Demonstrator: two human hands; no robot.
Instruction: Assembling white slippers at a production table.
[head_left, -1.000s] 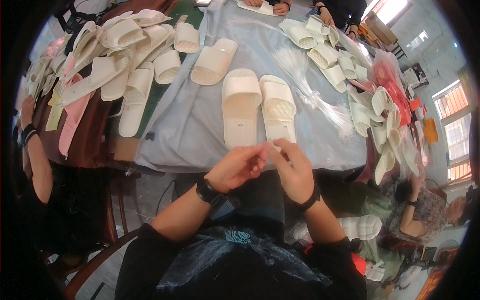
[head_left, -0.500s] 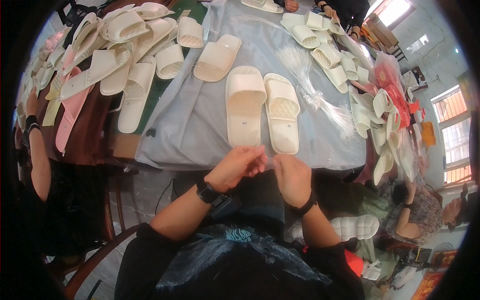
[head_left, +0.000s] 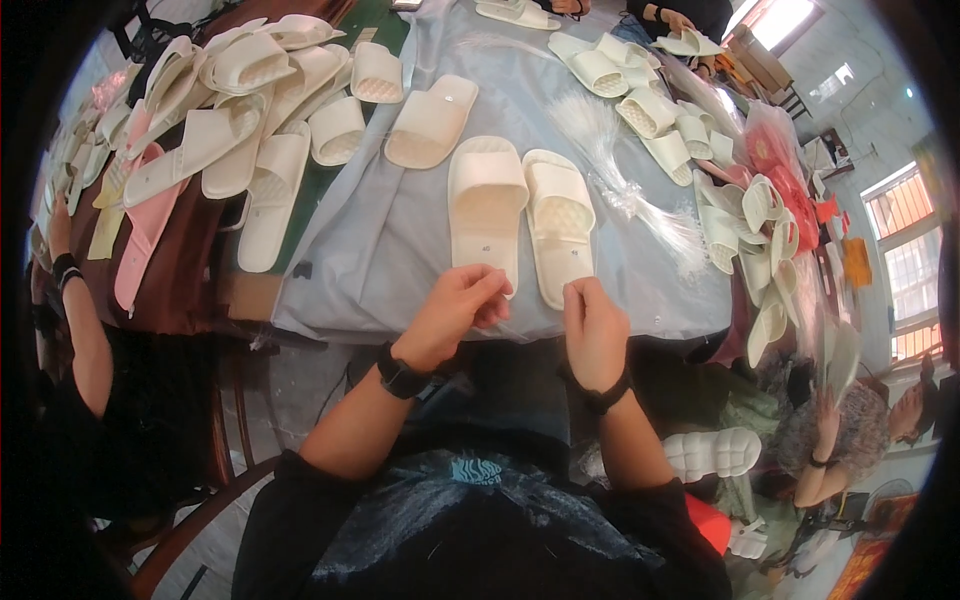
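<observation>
Two cream slippers lie side by side in front of me on the grey cloth: the left slipper and the right slipper, toe ends pointing away. My left hand is closed in a pinch over the heel end of the left slipper. At the heel of the right slipper, my right hand is closed too, thumb against the fingers. Whatever the fingertips hold is too thin or hidden to make out. A third cream slipper lies beyond, to the left.
A bundle of clear thin strands lies right of the pair. Cream slippers are heaped at left and right, with a pink slipper at the left. Other people work at both sides and at the far end. A wooden chair stands lower left.
Both my hands have moved forward onto the slippers' heel ends and somewhat farther apart. At the far right, a co-worker's hand now has a slipper raised.
</observation>
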